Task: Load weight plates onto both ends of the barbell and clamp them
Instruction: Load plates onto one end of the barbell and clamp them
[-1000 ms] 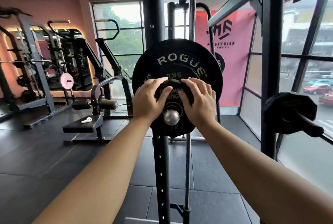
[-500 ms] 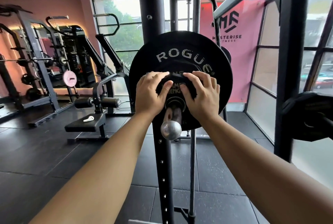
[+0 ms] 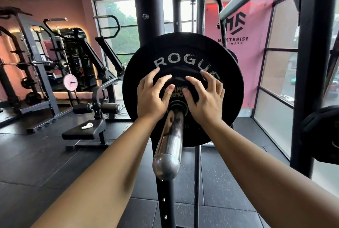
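Observation:
A large black ROGUE weight plate point(image 3: 229, 99) sits on the chrome barbell sleeve point(image 3: 170, 141), whose rounded end points toward me. A smaller black plate point(image 3: 180, 73) lies flat against the big plate's face on the same sleeve. My left hand point(image 3: 149, 97) presses on the small plate's left side with spread fingers. My right hand point(image 3: 207, 99) presses on its right side the same way. Both thumbs lie on the plate's lettering just above the sleeve. No clamp is in view.
A black rack upright point(image 3: 146, 8) rises behind the plates. Another black plate point(image 3: 321, 132) hangs on a peg at the right, by the windows. A low padded bench point(image 3: 86, 132) with a small white object point(image 3: 87, 126) stands left, with other gym machines beyond.
The small plate has slid along the sleeve up against the big plate, and much more bare sleeve now shows toward me. My fingers have spread from a grip into a flat push.

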